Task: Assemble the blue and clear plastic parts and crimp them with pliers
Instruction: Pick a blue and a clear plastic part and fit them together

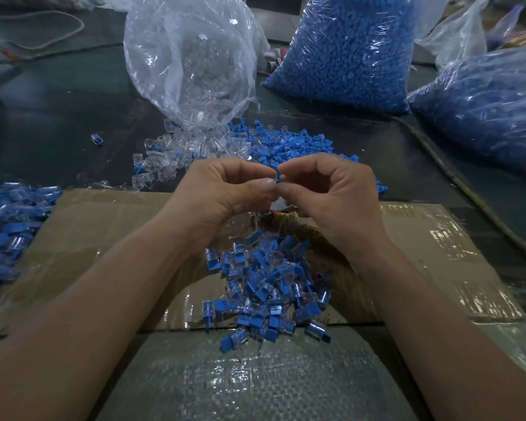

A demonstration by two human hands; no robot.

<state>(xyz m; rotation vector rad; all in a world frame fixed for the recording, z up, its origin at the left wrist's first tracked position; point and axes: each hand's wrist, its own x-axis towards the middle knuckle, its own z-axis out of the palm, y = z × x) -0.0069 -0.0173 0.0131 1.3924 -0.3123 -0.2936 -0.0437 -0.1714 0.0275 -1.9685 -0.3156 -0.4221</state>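
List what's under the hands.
Left hand and right hand pinch a blue part. Beneath: pile of assembled blue-clear pieces on cardboard. Brown wrapped object under the right is mostly covered.

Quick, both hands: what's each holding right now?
Left hand: curled, pinching the small blue part.
Right hand: curled, pinching the same part from the other side.

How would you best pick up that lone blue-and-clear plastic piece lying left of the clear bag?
Probably from straight above, pinching the lone blue-and-clear plastic piece across its narrow width: it lies flat on the dark table, apart from the pile of loose parts, so both sides are free.
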